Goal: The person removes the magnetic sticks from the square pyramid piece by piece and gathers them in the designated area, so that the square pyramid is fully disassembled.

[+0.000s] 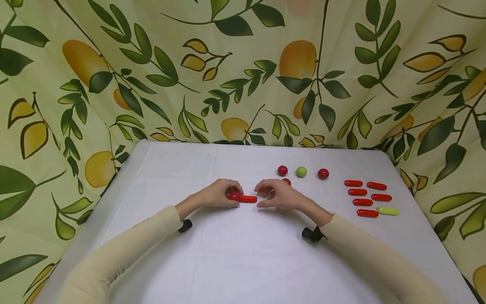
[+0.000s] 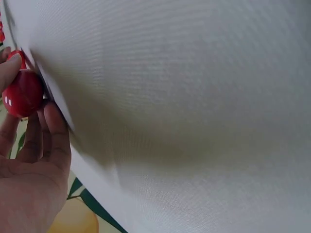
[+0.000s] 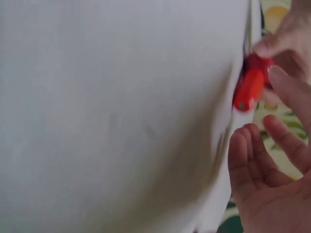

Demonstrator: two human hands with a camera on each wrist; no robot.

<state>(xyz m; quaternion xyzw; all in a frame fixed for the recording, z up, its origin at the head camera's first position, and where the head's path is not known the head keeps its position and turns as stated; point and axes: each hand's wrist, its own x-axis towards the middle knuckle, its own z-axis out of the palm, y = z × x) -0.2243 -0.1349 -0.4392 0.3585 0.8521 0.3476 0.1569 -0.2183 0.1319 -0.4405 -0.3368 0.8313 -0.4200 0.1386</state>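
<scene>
While my left hand [image 1: 219, 195] rests on the white counter [image 1: 243, 253], its fingers [image 2: 54, 127] are curled and clamped on a red ball [image 1: 234, 196]. Touching that ball on its right lies a red capsule-shaped peg [image 1: 248, 199], reaching toward my right hand [image 1: 279, 195]. That hand's fingers [image 3: 252, 155] are loosely curled and apart, just beside the peg's free end, gripping nothing. Beyond my right fingers sit more red balls [image 1: 282, 170] and a green ball [image 1: 301, 171]; further right lie red pegs [image 1: 362, 202] and one yellow-green peg [image 1: 387, 211].
</scene>
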